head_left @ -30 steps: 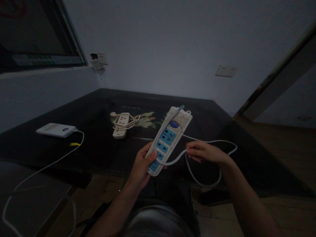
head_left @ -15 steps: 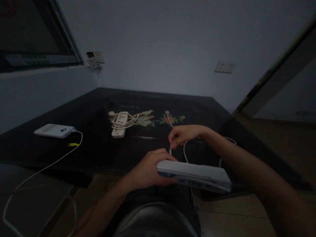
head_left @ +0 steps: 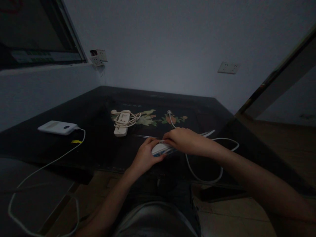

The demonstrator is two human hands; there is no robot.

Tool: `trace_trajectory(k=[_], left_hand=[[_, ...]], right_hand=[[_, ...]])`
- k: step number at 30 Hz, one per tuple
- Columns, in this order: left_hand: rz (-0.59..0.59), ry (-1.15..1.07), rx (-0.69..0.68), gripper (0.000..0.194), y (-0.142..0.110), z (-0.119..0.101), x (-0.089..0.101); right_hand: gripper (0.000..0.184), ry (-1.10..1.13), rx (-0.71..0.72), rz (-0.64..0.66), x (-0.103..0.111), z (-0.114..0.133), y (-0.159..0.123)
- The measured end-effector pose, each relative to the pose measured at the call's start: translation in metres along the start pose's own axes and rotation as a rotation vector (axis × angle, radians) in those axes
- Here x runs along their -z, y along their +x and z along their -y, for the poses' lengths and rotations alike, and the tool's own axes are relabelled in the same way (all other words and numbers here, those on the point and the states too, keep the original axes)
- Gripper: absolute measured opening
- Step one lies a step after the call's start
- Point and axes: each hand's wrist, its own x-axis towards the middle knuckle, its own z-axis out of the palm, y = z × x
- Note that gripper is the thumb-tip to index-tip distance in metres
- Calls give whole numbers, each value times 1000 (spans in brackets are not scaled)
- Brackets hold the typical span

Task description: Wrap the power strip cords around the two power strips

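At the left of the dark, glossy desk (head_left: 106,149) lies a flat white device (head_left: 57,127) with a small dark oval near its right end. A thin white cable (head_left: 59,159) leaves that end, passes a yellow scrap (head_left: 76,141) and drops over the near edge. Beyond, low on the wall, a pair of socket plates (head_left: 99,58) sits crookedly beside a dark hole. Further right on the desk is a small off-white extension block (head_left: 120,131), its cord wound loosely around it, next to a painted flower pattern (head_left: 146,119).

Then comes the left grip (head_left: 144,157), closed around the left end of the white power strip (head_left: 159,148), with fingers over the top and one digit along the near side. The strip is held in front of the person, above the near part of the desk; whether it touches the surface cannot be told. Its casing is pale, with blue showing along the near side; much of it is covered. The right grip (head_left: 185,141) is bent over the strip, fingertips touching its upper edge; whether they pinch the casing or a cord is hidden. A white plug (head_left: 169,112) lies beyond, and a white cord (head_left: 207,181) loops to the right, below a double wall socket (head_left: 228,67).
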Motion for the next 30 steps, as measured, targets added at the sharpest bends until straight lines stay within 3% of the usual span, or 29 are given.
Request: trace_trajectory(k=[6, 13, 20, 30], left_hand=[[-121, -274, 219, 39, 1, 10, 4], [-279, -784, 393, 43, 2, 8, 10], [-182, -1023, 428, 51, -5, 2, 3], [-89, -1104, 428, 58, -11, 2, -7]], right_hand=[[27, 65, -21, -90, -11, 12, -15], [18, 420, -137, -203, -53, 18, -27], [19, 725, -17, -394, -82, 12, -37], [24, 816, 27, -393, -97, 24, -47]])
